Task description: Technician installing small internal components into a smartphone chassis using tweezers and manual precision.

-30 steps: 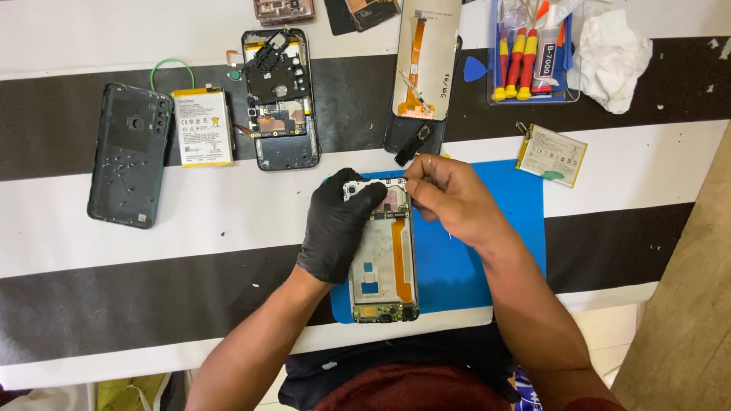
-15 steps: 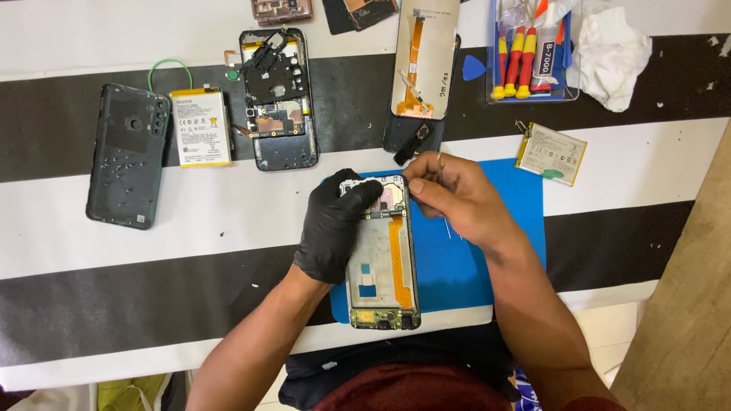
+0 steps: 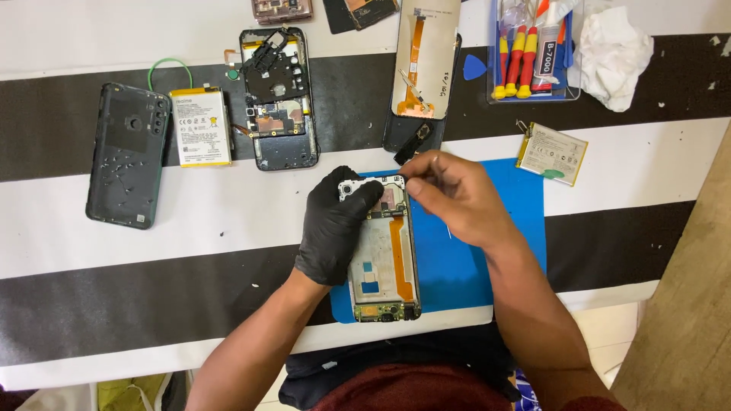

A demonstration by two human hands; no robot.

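Note:
An opened phone frame [image 3: 384, 259] with an orange flex cable lies on a blue mat [image 3: 487, 259]. My left hand [image 3: 335, 224], in a black glove, grips the frame's left edge near the top and holds it down. My bare right hand [image 3: 453, 194] hovers over the frame's top right corner with fingertips pinched together; whether they hold a small part or a thin tool I cannot tell.
On the striped table: a black back cover [image 3: 126, 156], a white battery [image 3: 202, 125], a second opened phone [image 3: 278, 99], a display panel [image 3: 422, 61], a tray of red-handled screwdrivers [image 3: 533, 49], a crumpled tissue [image 3: 617, 53], another battery [image 3: 552, 152].
My right hand has shifted slightly left, toward the top of the frame. The left hand keeps its grip.

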